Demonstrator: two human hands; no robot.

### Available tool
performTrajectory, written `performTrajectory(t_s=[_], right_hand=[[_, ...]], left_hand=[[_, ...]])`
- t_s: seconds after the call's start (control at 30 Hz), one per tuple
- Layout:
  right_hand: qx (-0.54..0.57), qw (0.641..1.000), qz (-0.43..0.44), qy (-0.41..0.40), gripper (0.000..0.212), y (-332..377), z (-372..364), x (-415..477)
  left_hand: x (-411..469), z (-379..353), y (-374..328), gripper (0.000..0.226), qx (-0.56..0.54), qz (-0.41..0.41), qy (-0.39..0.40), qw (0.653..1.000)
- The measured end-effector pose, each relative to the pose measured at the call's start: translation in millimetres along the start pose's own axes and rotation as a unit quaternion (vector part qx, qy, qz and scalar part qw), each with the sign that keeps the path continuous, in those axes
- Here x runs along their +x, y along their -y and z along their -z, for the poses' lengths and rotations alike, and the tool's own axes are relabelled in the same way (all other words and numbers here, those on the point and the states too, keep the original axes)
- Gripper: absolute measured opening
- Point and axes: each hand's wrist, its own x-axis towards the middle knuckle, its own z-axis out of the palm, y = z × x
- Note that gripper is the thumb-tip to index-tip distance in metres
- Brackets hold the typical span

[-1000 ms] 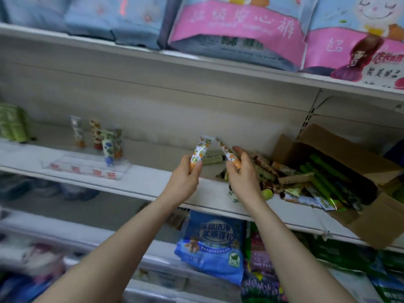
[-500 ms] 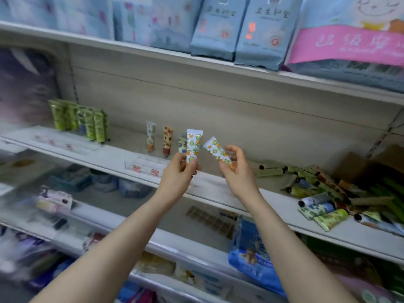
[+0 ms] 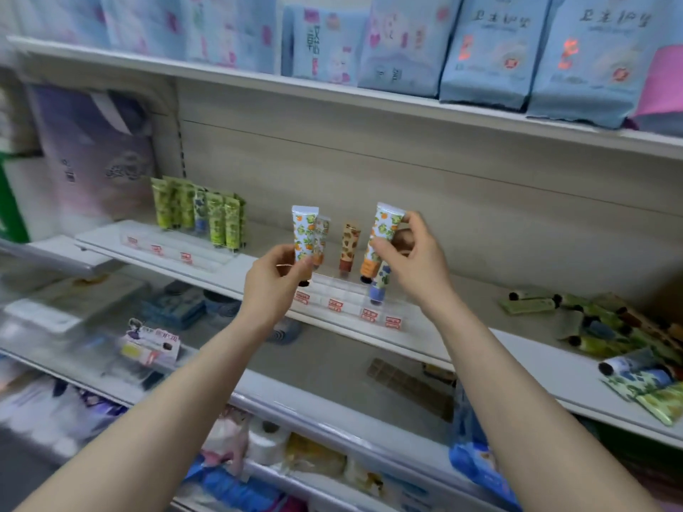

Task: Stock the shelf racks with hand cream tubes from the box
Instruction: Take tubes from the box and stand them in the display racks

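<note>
Head view: two hand cream tubes with orange-and-green print are held cap down in front of the middle shelf. The left tube is upright and pinched near its lower end between thumb and fingers of the left hand. The right tube is slightly tilted and pinched at mid-body by thumb and curled fingers of the right hand. Both are held just above a clear tiered rack; neither is seated in it. Noted standing in this rack: a brown-patterned tube, a blue-flowered tube below the right hand, and one partly hidden tube behind the left tube. A row of green tubes is held in a second rack further left. A loose pile of tubes is seen lying on the shelf at far right, well apart from the clear tiered rack. Blue packs are stacked on the shelf above
</note>
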Motion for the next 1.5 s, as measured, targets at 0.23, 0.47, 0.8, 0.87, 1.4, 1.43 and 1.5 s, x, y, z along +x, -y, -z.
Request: performTrajectory(t_s=[0.23,0.47,0.8,0.87,1.4,1.43,1.5], right_hand=[[-0.07,0.995,0.019,0.065,0.017,4,-10,61],[-0.159,0.98,0.006,0.119,0.013,0,-32,108],[-0.22,0.966,0.057,0.123,0.004,-8,-51,124],[-0.245,0.96,0.063,0.123,0.005,-6,-54,125],[-0.361,0.924,0.052,0.116,0.016,-19,-75,128],[-0.364,0.922,0.046,0.12,0.015,-19,-76,128],[-0.365,0.922,0.036,0.126,0.014,-20,-77,127]], left_hand=[[46,1,21,0.023,0.016,0.007,-0.025,1.0],[82,-8,43,0.022,0.082,-0.014,-0.038,0.996],[96,-15,59,0.027,0.183,-0.042,-0.001,0.982],[101,-16,62,0.027,0.2,-0.034,0.014,0.979],[103,-11,74,0.032,0.233,-0.049,0.056,0.97],[102,-11,75,0.032,0.232,-0.05,0.057,0.97],[102,-11,75,0.032,0.23,-0.052,0.058,0.97]])
